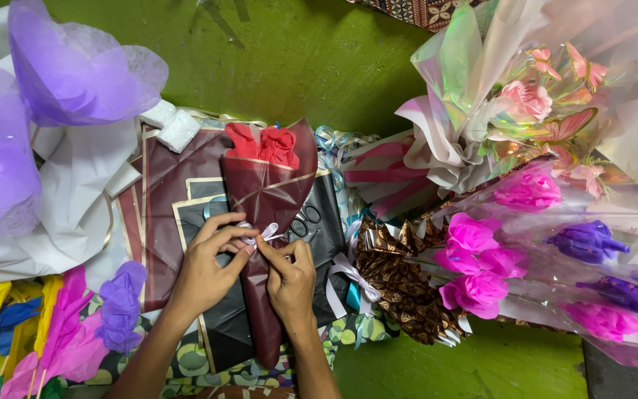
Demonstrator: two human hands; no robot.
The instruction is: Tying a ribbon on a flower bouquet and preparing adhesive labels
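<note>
Bouquets of pink and purple paper flowers (533, 251) fill the right edge of the green floor (334, 66). In the middle, on dark wrapping sheets (179, 192), lies a maroon bouquet (267, 222) with red flowers. The left hand (204, 270) and the right hand (289, 277) both pinch its small white ribbon bow (263, 235) with their fingertips.

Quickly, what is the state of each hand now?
Left hand: closed, pinching the white ribbon on the dark red bouquet.
Right hand: closed, pinching the same ribbon.
</note>
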